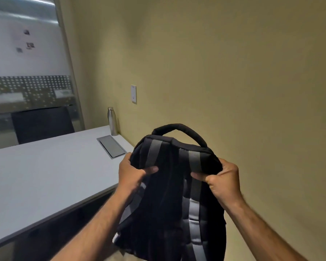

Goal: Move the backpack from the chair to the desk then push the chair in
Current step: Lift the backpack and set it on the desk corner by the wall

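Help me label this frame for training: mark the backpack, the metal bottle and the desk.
backpack (169,200): head view, middle of its black back panel.
metal bottle (112,122): head view, middle of its steel body.
desk (45,176): head view, bare part of its white top.

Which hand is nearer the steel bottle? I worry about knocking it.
Left. The left hand grips the backpack on the side toward the bottle; the right hand holds the far side.
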Tool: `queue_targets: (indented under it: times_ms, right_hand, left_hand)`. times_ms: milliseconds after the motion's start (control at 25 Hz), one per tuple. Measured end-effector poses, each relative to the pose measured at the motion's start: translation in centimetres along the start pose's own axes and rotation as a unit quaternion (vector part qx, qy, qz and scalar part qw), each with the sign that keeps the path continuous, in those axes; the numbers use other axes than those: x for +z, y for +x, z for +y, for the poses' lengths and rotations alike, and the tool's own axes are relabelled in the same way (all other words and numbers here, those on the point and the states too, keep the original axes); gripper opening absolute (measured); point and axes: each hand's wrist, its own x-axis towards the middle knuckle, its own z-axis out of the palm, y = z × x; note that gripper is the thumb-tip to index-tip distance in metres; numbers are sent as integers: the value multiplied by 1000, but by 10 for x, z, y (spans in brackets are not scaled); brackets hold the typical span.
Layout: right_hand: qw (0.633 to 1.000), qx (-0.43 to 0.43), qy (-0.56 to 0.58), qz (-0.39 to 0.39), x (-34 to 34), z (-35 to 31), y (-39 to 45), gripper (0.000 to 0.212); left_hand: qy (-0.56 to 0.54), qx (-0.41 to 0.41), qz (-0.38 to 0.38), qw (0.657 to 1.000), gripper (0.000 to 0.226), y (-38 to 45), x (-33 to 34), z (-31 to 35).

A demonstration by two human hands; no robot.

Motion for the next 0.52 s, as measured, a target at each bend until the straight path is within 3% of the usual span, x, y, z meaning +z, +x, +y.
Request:
queue_targets:
  times_ms: [520]
  right_hand:
    - [991, -34, 53, -122, 151, 71, 219, 41]
  left_hand:
    - [73, 14, 128, 989, 71, 225, -34, -24]
